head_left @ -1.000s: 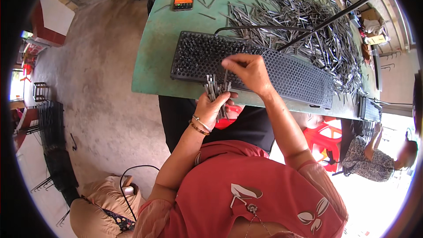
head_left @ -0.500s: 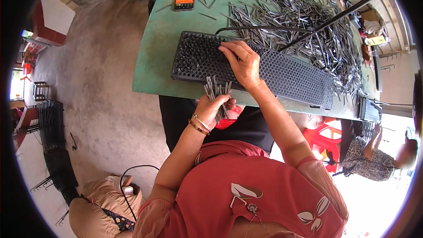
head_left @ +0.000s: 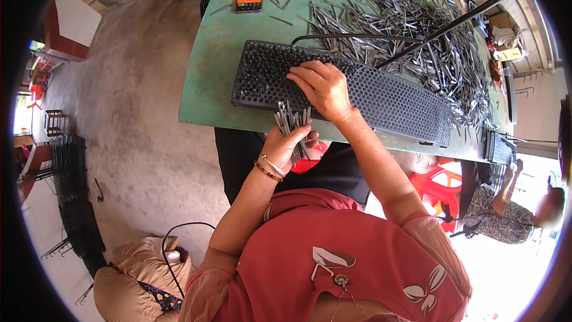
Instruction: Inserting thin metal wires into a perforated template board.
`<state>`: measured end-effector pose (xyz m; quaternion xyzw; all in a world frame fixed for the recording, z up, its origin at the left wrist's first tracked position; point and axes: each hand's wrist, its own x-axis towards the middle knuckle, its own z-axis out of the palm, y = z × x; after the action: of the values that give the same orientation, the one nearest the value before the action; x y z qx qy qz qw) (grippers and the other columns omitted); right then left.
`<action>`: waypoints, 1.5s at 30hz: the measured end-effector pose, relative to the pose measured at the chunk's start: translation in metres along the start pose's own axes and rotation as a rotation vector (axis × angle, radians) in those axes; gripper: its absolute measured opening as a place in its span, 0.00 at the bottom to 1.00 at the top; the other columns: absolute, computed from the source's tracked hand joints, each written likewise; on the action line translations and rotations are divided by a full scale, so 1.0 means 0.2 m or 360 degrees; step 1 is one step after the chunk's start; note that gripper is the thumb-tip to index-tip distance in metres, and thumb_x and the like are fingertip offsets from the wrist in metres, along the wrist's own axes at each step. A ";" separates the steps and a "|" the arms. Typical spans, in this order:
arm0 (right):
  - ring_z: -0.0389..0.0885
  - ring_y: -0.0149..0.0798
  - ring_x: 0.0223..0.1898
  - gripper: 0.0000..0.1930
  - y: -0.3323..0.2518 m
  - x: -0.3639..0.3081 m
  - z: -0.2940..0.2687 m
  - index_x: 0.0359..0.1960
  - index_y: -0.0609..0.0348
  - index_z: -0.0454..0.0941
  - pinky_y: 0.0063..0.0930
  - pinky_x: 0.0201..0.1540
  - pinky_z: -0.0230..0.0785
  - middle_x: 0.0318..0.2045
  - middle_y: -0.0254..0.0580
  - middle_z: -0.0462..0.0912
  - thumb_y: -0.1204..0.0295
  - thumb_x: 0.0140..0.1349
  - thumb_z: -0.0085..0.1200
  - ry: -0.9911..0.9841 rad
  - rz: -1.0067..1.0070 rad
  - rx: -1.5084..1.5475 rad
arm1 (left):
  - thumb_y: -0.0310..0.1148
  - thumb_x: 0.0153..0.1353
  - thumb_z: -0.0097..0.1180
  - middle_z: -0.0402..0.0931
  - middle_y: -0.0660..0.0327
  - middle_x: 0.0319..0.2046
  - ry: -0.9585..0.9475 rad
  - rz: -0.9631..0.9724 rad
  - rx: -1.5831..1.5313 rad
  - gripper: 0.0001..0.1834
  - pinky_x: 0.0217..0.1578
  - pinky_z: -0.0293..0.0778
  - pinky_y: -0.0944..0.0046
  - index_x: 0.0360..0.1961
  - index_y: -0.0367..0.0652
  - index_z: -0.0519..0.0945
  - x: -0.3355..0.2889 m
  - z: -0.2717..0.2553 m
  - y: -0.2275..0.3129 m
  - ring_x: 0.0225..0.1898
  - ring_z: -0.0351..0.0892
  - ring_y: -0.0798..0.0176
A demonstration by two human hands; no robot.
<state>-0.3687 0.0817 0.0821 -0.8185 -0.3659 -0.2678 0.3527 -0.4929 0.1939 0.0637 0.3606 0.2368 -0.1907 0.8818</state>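
Left hand (head_left: 290,146) around thin grey metal pins (head_left: 292,120), beside perforated black tray (head_left: 381,96).

My left hand (head_left: 287,146) is raised in front of my chest, palm turned up toward me, fingers curled in a closed grip, wrist bent back, two bangles around it. My left forearm rises steeply from the elbow. My right hand (head_left: 322,88) reaches further forward, palm down, fingers bent with tips pressing down, the right forearm stretched out straight behind it.
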 end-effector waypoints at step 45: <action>0.78 0.42 0.29 0.09 -0.03 -0.06 -0.05 0.35 0.56 0.83 0.33 0.32 0.71 0.32 0.39 0.76 0.70 0.52 0.62 -0.0047 0.0468 0.0095 | 0.31 0.60 0.56 0.77 0.58 0.33 -0.0002 -0.0090 0.0076 0.12 0.38 0.79 0.59 0.42 0.37 0.76 -0.03 0.04 0.05 0.35 0.80 0.59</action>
<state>-0.3826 0.0712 0.0816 -0.8563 -0.2551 -0.1902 0.4069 -0.4907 0.1956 0.0776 0.3746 0.2415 -0.2214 0.8673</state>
